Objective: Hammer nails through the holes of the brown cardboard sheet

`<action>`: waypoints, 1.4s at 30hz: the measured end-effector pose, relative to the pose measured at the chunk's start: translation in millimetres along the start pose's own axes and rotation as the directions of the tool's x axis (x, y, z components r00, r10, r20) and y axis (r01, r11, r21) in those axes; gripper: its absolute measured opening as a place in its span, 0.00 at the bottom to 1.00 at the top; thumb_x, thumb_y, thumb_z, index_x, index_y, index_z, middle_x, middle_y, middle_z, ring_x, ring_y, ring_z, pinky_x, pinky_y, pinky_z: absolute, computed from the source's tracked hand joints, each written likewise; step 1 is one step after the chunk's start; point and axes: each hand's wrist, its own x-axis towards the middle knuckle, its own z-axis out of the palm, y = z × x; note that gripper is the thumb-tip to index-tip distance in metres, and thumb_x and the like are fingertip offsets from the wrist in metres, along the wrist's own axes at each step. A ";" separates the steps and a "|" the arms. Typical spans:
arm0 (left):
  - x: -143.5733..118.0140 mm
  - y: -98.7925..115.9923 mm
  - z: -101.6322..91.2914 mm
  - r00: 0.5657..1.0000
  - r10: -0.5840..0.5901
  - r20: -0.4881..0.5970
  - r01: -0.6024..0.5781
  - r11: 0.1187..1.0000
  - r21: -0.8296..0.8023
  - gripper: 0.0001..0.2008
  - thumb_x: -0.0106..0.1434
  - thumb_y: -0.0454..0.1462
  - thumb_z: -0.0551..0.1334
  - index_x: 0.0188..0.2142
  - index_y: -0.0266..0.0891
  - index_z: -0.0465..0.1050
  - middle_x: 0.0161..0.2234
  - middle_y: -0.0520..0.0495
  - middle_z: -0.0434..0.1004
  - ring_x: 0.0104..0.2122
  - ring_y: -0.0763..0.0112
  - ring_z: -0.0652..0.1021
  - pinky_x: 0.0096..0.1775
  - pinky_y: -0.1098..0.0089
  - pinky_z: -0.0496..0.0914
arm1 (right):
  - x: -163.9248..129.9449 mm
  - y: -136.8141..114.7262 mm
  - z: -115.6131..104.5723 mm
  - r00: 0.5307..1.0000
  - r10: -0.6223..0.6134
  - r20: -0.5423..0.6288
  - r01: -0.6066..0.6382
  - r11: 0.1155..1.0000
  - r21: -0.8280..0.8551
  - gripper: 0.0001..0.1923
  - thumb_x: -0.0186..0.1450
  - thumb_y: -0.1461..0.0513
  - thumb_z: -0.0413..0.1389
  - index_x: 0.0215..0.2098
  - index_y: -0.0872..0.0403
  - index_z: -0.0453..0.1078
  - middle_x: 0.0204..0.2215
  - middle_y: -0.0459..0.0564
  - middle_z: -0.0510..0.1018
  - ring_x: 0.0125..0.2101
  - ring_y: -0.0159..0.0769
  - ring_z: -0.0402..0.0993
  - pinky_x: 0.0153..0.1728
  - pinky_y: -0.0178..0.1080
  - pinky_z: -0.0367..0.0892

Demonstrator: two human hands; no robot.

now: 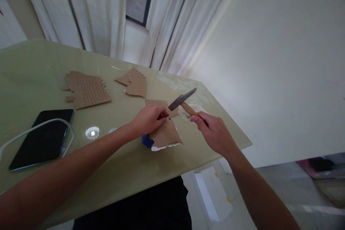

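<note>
One hammer [182,101] in right hand [214,133], head pointing up-left

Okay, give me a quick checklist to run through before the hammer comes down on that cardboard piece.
1. Grip on the hammer: ok. The right hand is closed around the wooden handle, head raised above the table.
2. Cardboard piece held steady: ok. The left hand pinches something small at its top edge.
3. Fingers away from the strike spot: not ok. The left fingertips sit right beside the hammer head.
4. What is being pinched: cannot tell, too small.
5. Support beneath: cannot tell. A blue object shows under the cardboard, mostly hidden.
6. Phone out of the way: ok, off to the left on the table.
</note>
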 end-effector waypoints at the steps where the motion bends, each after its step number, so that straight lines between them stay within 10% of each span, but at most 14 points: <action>1: 0.1 -0.4 0.1 1.000 -0.002 -0.003 0.002 1.000 -0.006 0.06 0.69 0.35 0.67 0.43 0.43 0.84 0.42 0.45 0.91 0.42 0.55 0.88 0.44 0.61 0.76 | -0.2 0.1 0.1 1.000 0.008 -0.022 -0.007 1.000 0.008 0.24 0.80 0.46 0.50 0.33 0.49 0.74 0.22 0.45 0.72 0.25 0.39 0.68 0.31 0.41 0.56; 11: -0.1 2.3 -6.6 0.997 0.033 0.068 -0.031 0.999 -0.025 0.06 0.68 0.36 0.67 0.43 0.42 0.83 0.40 0.45 0.90 0.41 0.56 0.87 0.43 0.61 0.76 | -2.9 6.8 0.2 0.999 0.047 -0.025 -0.046 0.998 0.051 0.25 0.79 0.45 0.50 0.35 0.50 0.77 0.22 0.43 0.70 0.24 0.37 0.68 0.30 0.39 0.56; 20: -0.4 -1.0 -22.2 0.983 0.105 0.154 -0.144 0.952 0.271 0.30 0.64 0.62 0.72 0.49 0.40 0.83 0.57 0.35 0.85 0.58 0.42 0.82 0.59 0.52 0.73 | -7.4 11.6 -16.7 0.989 0.100 -0.109 -0.086 0.989 0.121 0.26 0.79 0.42 0.52 0.38 0.51 0.79 0.21 0.43 0.69 0.22 0.34 0.65 0.26 0.38 0.55; 42: -1.7 -1.0 -20.5 0.985 0.090 0.147 -0.134 0.937 0.322 0.33 0.64 0.64 0.72 0.51 0.39 0.85 0.59 0.35 0.85 0.59 0.43 0.82 0.59 0.52 0.72 | -2.5 16.0 15.4 0.992 0.073 0.100 -0.077 0.997 0.032 0.25 0.78 0.45 0.50 0.33 0.50 0.76 0.22 0.45 0.72 0.26 0.38 0.69 0.31 0.39 0.56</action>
